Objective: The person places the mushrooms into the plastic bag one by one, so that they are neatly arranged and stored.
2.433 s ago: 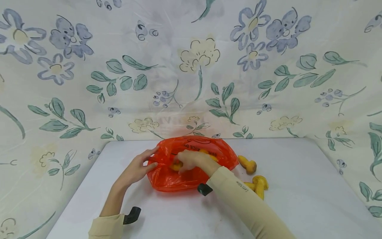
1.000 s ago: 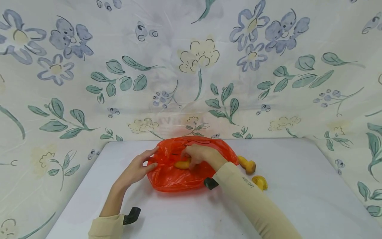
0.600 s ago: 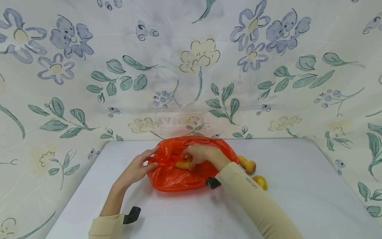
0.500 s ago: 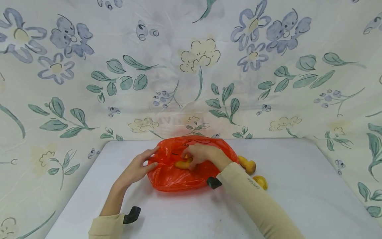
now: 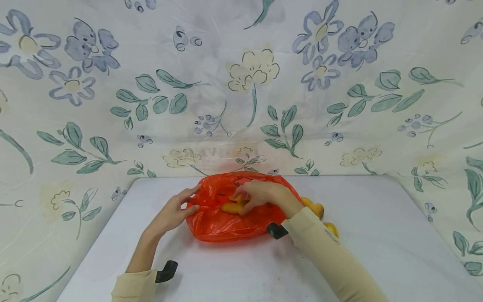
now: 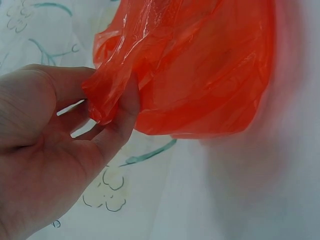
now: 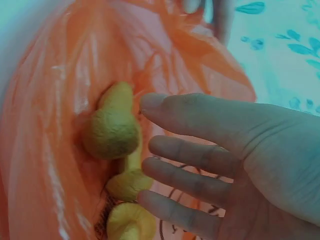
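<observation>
A red plastic bag [image 5: 215, 230] lies with its mouth spread toward me on the white table. My left hand [image 5: 171, 215] pinches the bag's left rim between thumb and fingers; the left wrist view shows the bunched plastic [image 6: 107, 92] in that grip. Inside the bag, my right hand [image 5: 260, 193] hovers beside yellow-brown mushrooms [image 5: 231, 208]. The right wrist view shows its thumb and fingers extended and apart, holding nothing. Nearest to them are a round-capped mushroom [image 7: 111, 134], a second mushroom [image 7: 127, 185] and a third [image 7: 131, 222].
Two more mushrooms lie on the table right of the bag: one touching or close to its edge [image 5: 314, 207], the other [image 5: 332, 230] partly behind my right sleeve. A flower-printed cloth [image 5: 241, 105] hangs behind the table. Each wrist carries a black camera mount [image 5: 167, 272].
My right hand has set a mushroom down inside the bag, loosened its fingers and drawn slightly right, away from it. The left hand stays on the rim.
</observation>
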A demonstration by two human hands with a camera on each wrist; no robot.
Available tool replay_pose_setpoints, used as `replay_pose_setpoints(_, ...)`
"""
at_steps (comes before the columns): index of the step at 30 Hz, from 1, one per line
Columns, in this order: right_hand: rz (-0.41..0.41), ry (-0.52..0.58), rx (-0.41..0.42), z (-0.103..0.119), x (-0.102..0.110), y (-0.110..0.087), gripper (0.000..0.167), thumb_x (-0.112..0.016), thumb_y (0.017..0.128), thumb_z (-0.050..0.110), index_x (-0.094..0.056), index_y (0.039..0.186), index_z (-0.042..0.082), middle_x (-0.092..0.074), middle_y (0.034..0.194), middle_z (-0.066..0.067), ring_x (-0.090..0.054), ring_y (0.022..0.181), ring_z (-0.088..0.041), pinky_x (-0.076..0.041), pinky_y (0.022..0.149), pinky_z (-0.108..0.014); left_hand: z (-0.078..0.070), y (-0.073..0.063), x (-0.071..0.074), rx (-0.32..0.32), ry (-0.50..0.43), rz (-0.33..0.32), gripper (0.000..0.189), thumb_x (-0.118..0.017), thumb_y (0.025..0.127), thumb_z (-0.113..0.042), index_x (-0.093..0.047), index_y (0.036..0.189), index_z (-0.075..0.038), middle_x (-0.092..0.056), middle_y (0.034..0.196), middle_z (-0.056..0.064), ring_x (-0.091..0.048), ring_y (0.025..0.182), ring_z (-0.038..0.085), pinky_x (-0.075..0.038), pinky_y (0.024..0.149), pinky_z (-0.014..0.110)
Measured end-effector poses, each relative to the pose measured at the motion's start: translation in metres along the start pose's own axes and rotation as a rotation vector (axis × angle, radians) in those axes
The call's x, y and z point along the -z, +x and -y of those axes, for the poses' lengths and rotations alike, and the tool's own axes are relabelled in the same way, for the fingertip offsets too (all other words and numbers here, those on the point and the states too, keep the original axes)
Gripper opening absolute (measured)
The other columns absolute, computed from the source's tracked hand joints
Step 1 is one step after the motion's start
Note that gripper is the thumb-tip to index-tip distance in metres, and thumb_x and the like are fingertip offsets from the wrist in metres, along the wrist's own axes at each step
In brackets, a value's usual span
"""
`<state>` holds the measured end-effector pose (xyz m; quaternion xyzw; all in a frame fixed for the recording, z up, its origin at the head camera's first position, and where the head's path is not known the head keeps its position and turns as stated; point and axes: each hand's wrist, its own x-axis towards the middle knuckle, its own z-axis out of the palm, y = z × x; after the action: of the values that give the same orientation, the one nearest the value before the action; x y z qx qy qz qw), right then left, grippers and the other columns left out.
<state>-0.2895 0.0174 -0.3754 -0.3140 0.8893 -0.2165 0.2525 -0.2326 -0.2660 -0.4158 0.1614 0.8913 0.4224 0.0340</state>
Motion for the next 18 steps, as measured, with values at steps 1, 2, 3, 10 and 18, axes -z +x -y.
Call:
replay_pose_setpoints(1,-0.004,0.01,0.008,-0.001,0.0,-0.002,0.049,-0.076,0.086,0.024,-0.061,0.132,0.02,-0.064,0.128,-0.003,-0.057,0.117,-0.021,-0.053,0.098,-0.036,0.0,0.0,0.0,0.001,0.0,0.0,0.06,-0.06,0.094,-0.004,-0.04,0.15,-0.013,-0.054,0.139,0.017,-0.056,0.119,0.036,-0.059,0.087,0.036)
replay_pose_setpoints(2,-0.009,0.014,0.019,-0.002,0.001,-0.004,0.049,-0.076,0.086,0.023,-0.061,0.132,0.019,-0.064,0.127,-0.004,-0.057,0.117,-0.023,-0.053,0.097,-0.036,0.0,0.0,0.0,0.0,0.0,-0.001,0.06,-0.06,0.094,-0.004,-0.04,0.15,-0.013,-0.054,0.139,0.017,-0.056,0.119,0.036,-0.059,0.087,0.036)
replay_pose_setpoints(3,-0.014,0.018,0.026,-0.003,0.002,-0.006,0.048,-0.076,0.086,0.022,-0.061,0.132,0.018,-0.064,0.126,-0.005,-0.058,0.117,-0.024,-0.053,0.096,-0.035,0.0,0.0,0.0,-0.001,0.0,0.0,0.06,-0.06,0.094,-0.004,-0.04,0.15,-0.013,-0.054,0.14,0.017,-0.056,0.119,0.036,-0.059,0.087,0.036)
replay_pose_setpoints(10,-0.032,-0.032,0.029,-0.012,0.002,-0.016,0.047,-0.073,0.089,0.023,-0.059,0.134,0.019,-0.064,0.125,-0.006,-0.058,0.117,-0.026,-0.052,0.097,-0.035,0.0,0.0,0.0,-0.004,-0.005,-0.001,0.061,-0.061,0.094,-0.004,-0.04,0.15,-0.013,-0.055,0.138,0.017,-0.056,0.118,0.036,-0.06,0.086,0.035)
replay_pose_setpoints(18,-0.05,-0.014,0.065,-0.018,-0.001,-0.028,0.047,-0.072,0.09,0.024,-0.059,0.135,0.018,-0.064,0.12,-0.009,-0.059,0.109,-0.024,-0.054,0.091,-0.033,0.0,-0.001,-0.001,0.0,-0.011,0.001,0.061,-0.061,0.094,-0.004,-0.04,0.151,-0.014,-0.056,0.137,0.017,-0.056,0.117,0.035,-0.06,0.084,0.031)
